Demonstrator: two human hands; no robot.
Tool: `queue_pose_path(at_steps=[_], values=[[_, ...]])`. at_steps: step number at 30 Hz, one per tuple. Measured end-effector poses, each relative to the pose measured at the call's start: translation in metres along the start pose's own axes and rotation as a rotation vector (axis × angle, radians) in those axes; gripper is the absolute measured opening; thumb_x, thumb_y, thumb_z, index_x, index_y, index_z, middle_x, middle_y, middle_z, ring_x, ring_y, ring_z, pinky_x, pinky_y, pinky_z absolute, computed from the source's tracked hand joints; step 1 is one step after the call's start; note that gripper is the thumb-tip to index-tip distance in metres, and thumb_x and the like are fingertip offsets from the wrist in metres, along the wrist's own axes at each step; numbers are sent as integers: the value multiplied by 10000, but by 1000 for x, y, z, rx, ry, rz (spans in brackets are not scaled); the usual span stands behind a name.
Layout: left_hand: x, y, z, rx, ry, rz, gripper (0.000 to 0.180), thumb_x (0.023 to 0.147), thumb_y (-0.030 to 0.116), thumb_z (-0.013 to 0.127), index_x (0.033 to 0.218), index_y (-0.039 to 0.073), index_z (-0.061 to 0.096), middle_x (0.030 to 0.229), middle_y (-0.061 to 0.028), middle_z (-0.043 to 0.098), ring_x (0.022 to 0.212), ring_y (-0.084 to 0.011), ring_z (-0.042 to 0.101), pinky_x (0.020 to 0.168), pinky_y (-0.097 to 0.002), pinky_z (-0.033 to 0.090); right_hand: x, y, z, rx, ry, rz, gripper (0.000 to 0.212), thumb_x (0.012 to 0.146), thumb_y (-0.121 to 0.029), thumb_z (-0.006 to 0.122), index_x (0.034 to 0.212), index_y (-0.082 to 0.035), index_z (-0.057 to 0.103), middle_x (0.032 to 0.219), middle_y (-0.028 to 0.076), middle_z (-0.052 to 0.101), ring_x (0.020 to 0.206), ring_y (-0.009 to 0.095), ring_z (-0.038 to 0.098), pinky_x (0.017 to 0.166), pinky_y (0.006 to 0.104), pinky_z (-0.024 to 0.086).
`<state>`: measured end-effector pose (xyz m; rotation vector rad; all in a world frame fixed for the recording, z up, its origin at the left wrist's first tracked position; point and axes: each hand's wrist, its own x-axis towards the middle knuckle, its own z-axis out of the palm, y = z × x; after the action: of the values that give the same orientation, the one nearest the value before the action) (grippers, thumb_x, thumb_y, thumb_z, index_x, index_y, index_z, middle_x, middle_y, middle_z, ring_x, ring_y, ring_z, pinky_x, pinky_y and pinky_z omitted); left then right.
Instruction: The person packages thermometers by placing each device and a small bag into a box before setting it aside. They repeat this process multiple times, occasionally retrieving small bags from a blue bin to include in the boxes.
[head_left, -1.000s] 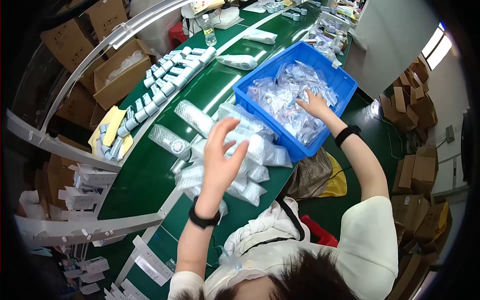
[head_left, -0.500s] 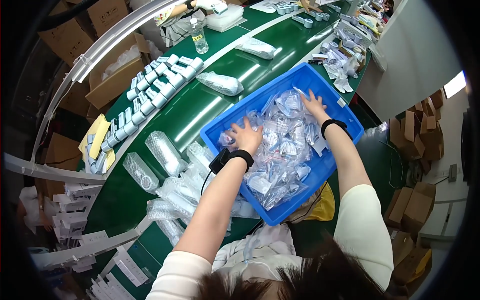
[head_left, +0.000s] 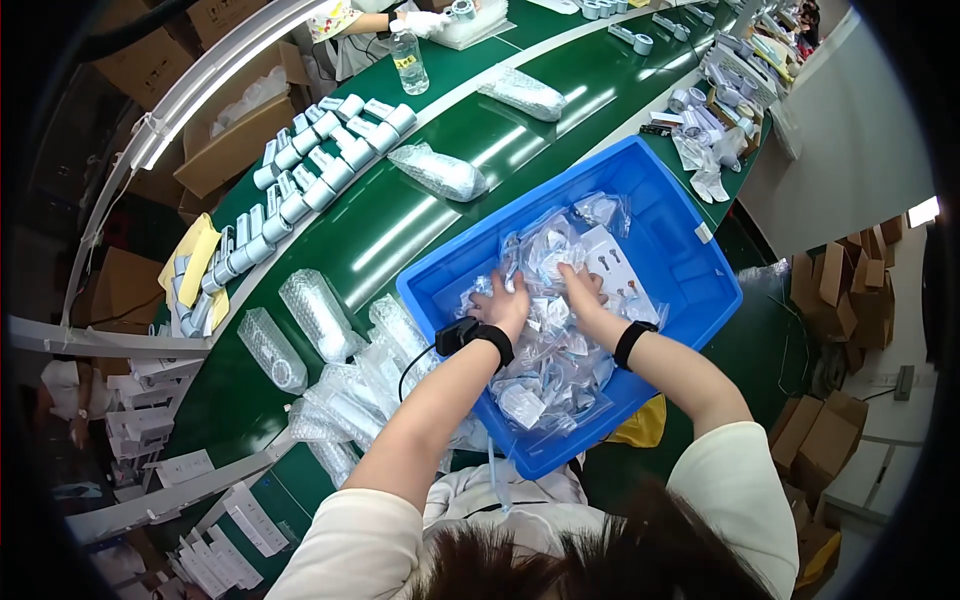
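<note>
A blue plastic bin (head_left: 690,255) stands before me, with a heap of small clear plastic bags (head_left: 545,335) in it; the white pieces inside them are hard to make out. My left hand (head_left: 503,302) rests on the heap near the bin's left side, fingers apart. Close by, my right hand (head_left: 585,292) presses into the bags from the other side with bent, separated fingers; some fingertips are hidden. A white printed sheet (head_left: 622,268) lies in the bin beside my right hand.
Bubble-wrapped packages (head_left: 320,315) lie left of the bin, another bubble-wrapped package (head_left: 440,172) beyond it. Rows of grey-white devices (head_left: 320,190) line the green table (head_left: 390,250). A bottle (head_left: 408,65) stands farther back, near another person's gloved hand (head_left: 425,24). Cardboard boxes (head_left: 825,440) stand at right.
My right hand has moved left toward my left hand, and the bags are bunched toward the left. More of the bin's right side and the printed sheet now show.
</note>
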<state>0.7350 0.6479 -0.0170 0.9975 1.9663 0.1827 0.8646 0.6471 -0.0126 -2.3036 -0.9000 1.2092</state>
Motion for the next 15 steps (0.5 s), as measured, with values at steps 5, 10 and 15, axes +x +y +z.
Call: queue_pose_path(at_steps=[5, 10, 15], values=[[-13, 10, 19, -288, -142, -66, 610, 799, 557, 418, 1335, 309, 267, 1347, -307, 130, 1222, -546, 106, 967, -580, 194, 10, 24, 25, 421, 24, -60, 625, 743, -486, 494, 1241, -115, 425, 1271, 140, 357, 1146, 344, 318, 954, 451, 269], [40, -21, 42, -799, -387, 41, 611, 848, 424, 409, 1368, 187, 191, 1379, -212, 169, 1221, -379, 296, 938, -459, 339, -19, -2, 47, 1067, -147, 11, 449, 765, -400, 489, 1078, -79, 515, 1053, 99, 513, 963, 242, 474, 861, 351, 366], [-4, 11, 29, -1055, -569, 158, 637, 839, 455, 422, 1359, 143, 226, 1326, -238, 262, 1217, -343, 303, 932, -421, 325, -16, 0, 26, 1264, -195, 61, 410, 775, -412, 482, 999, -78, 561, 946, 77, 582, 855, 218, 541, 794, 328, 418]])
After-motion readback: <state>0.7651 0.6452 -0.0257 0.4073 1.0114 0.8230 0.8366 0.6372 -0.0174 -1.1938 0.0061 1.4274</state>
